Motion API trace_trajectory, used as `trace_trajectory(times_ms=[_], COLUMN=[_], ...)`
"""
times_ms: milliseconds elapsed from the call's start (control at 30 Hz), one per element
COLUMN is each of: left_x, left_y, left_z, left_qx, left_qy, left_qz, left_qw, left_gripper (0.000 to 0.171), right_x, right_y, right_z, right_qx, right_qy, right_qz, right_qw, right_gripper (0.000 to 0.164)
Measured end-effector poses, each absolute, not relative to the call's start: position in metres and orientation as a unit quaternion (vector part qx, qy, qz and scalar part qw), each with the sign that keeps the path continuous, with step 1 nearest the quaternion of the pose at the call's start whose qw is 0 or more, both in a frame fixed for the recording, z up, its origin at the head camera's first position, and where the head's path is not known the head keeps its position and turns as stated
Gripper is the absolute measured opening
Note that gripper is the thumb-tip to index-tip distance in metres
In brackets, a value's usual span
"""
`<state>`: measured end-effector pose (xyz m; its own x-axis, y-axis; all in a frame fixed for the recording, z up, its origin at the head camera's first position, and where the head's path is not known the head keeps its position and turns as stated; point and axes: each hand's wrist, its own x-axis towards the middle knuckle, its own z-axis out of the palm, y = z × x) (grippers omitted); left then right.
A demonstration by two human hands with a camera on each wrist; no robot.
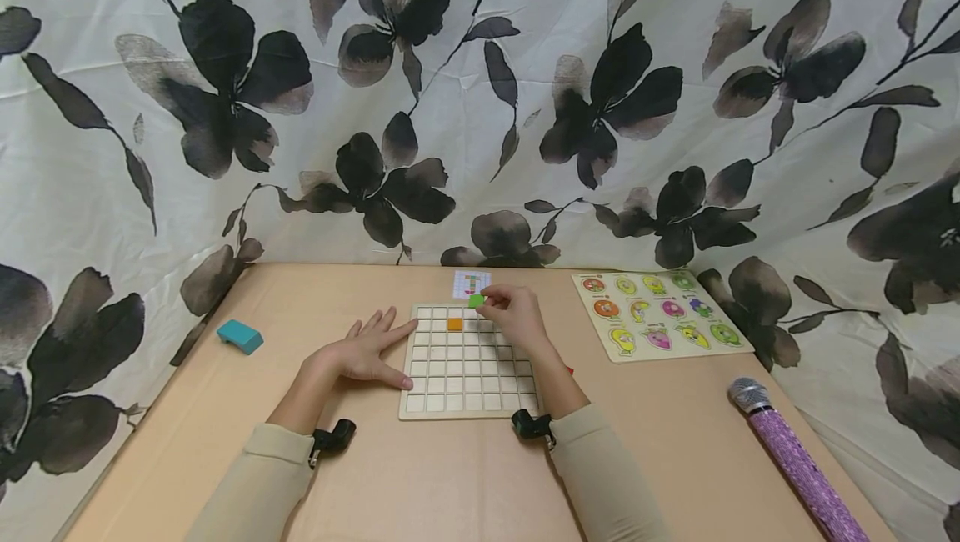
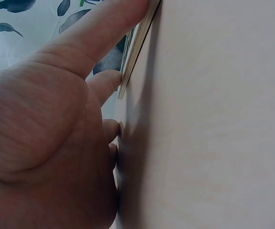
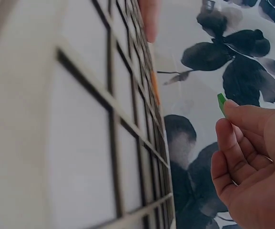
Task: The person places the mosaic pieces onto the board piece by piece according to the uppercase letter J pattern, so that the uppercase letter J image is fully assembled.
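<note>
A pale wooden grid board (image 1: 468,419) with white square cells lies on the table, with one orange tile (image 1: 454,324) in a cell near its top. My right hand (image 1: 517,318) pinches a green tile (image 1: 476,301) between thumb and finger over the board's top edge. The right wrist view shows that green tile (image 3: 221,103) held above the grid. With fingers spread, my left hand (image 1: 367,350) touches the board's left edge with thumb and index finger. Behind the board lies a small pattern card (image 1: 472,283) with a coloured design on a grid.
A teal block (image 1: 240,336) lies on the left of the table (image 1: 360,475). At the right are a sheet of fruit stickers (image 1: 663,317) and a purple glittery microphone (image 1: 798,459). A bit of something red (image 1: 571,370) shows beside the right forearm. A floral cloth (image 1: 480,108) hangs behind.
</note>
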<state>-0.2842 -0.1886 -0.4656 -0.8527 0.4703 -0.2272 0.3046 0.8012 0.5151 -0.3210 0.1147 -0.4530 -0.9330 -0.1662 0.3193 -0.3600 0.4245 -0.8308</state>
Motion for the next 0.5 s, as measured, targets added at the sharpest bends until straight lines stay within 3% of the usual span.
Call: trace_trajectory(times_ms=[500], left_x=[-0.282], left_y=[-0.189], left_z=[-0.464], left_qx=[0.21], left_qy=[0.931], left_qz=[0.242], left_qw=[0.177], left_gripper=[0.115], right_x=[-0.317], right_y=[0.11], right_z=[-0.466], right_qx=[0.154], right_qy=[-0.841], right_qz=[0.515], right_qw=[0.067], right_gripper=[0.022])
